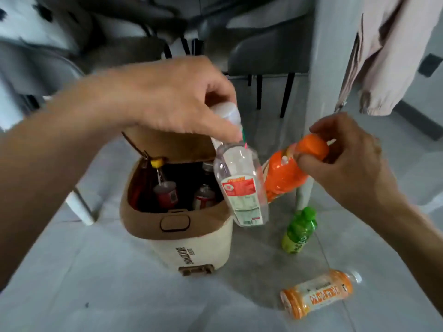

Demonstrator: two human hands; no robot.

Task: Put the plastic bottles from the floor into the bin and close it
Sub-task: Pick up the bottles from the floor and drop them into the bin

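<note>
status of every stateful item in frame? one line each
bin: lid up, bottles inside
clear bottle: capped, held by left hand above the bin
orange bottle: capped, held by right hand
green bottle: upright on floor
orange-label bottle: lying on floor

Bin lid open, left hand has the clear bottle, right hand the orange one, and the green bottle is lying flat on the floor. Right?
Not quite: the head view shows the green bottle standing upright on the floor, not flat. The one lying flat is the orange-label bottle. The rest holds: bin lid open, left hand on the clear bottle, right hand on the orange bottle.
</note>
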